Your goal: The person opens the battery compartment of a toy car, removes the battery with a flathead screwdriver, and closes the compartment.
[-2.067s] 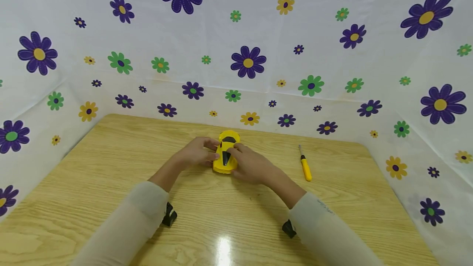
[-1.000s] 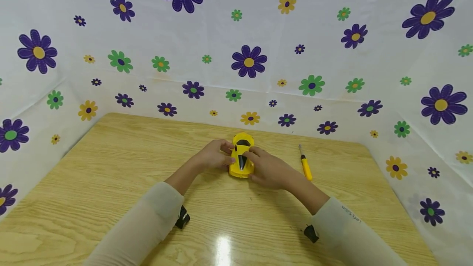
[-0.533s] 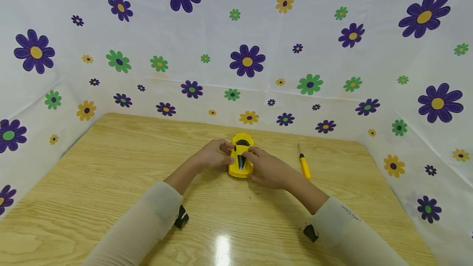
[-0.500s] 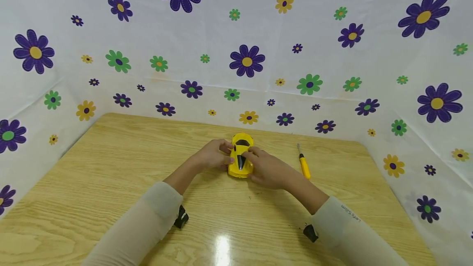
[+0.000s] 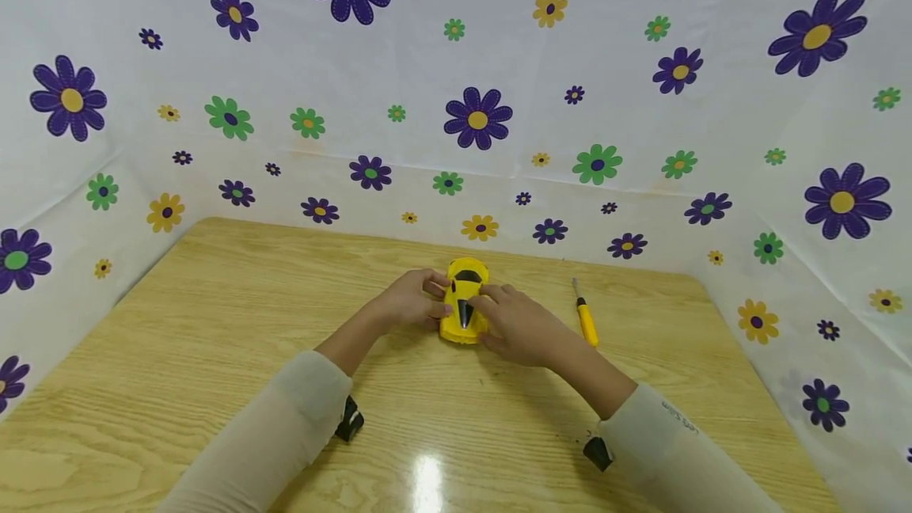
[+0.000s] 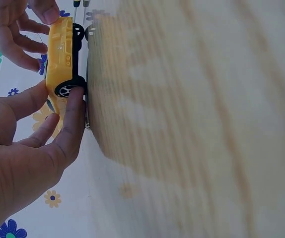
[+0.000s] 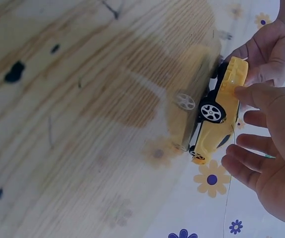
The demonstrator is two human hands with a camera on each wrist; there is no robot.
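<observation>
On the far left of the action, the left hand [image 5: 413,299] meets the yellow toy car [image 5: 465,290], thumb on the upper body and a fingertip against a rear wheel [image 6: 65,90]; whether they truly pinch, I can't tell. The car sits upright on the wooden table [image 5: 249,299], between the two hands, roof up. It looks light, stiff and hard, smooth enough to slip a little, and those wheels suggest it could roll off under a careless nudge. The best hold, I'd judge, is across the flanks, thumb opposite fingers (mind the thinner dark trim). Now the right hand [image 5: 523,327]: loose, not clenched, its thumb touching the rear edge and the other fingers relaxed above the roof. And well apart on the right, a yellow-handled screwdriver [image 5: 586,321] lies on the table, shaft pointing away.
</observation>
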